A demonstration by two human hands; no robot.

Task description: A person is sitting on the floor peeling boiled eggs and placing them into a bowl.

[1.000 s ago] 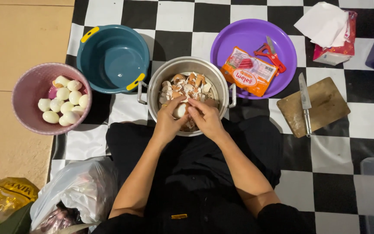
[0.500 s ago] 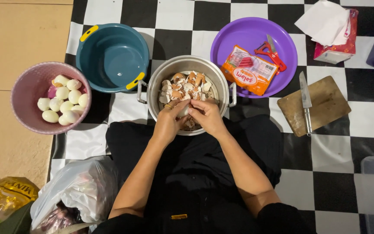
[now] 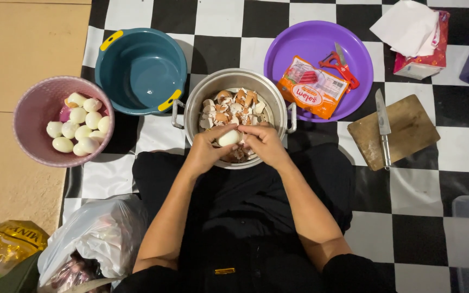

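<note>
Holding a white boiled egg between them, the left hand and the right hand are meeting over the near side of a metal pot. Both hands are curling narrowly around the egg, fingertips touching it from either side, so the egg is sitting pinched between the two just above the pot's near rim. Beyond the hands, inside the pot, brown and white eggshell pieces are lying in a heap.

Well off to the left of the left hand, a pink basket is holding a cluster of peeled white eggs. Just beyond and left of the hands, a teal basin with yellow handles is standing beside the pot. Beyond the right hand, a purple plate is carrying an orange snack packet and a red peeler. Farther right, a knife is lying on a wooden cutting board. Near the left elbow, a white plastic bag is resting on the floor.
</note>
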